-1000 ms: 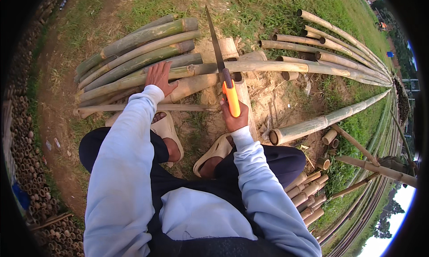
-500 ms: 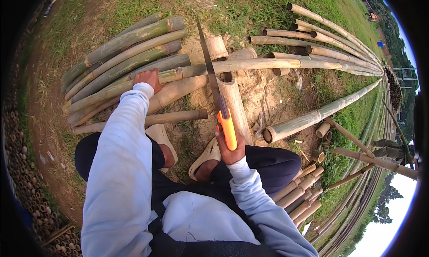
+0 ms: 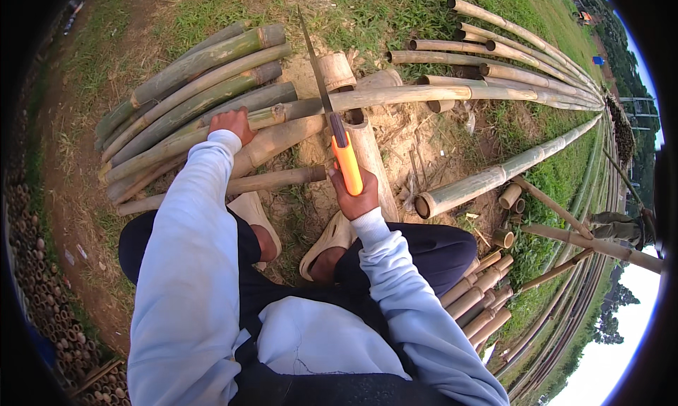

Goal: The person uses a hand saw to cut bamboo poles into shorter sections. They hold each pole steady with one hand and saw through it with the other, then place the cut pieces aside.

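Note:
My left hand (image 3: 234,125) is wrapped around a long bamboo pole (image 3: 402,97) and presses it down from above. In my right hand (image 3: 359,199) is a handsaw (image 3: 347,167) with an orange handle and a dark blade. The blade lies across the pole, to the right of my left hand, its tip pointing away from me. Beneath the pole, near the blade, a thick bamboo piece (image 3: 371,159) lies lengthwise on the ground, and a short bamboo piece (image 3: 336,69) stands just beyond. How deep the blade sits in the pole I cannot tell.
Cut bamboo lengths (image 3: 205,67) lie piled at the left. Several long poles (image 3: 522,70) fan out at the far right, with a thick pole (image 3: 487,180) nearer. Short pieces (image 3: 480,293) are stacked beside my right knee. A bamboo frame (image 3: 593,247) stands at the right.
My right hand has pushed the saw forward, away from me and slightly left, across the pole. My left hand keeps its hold on the pole.

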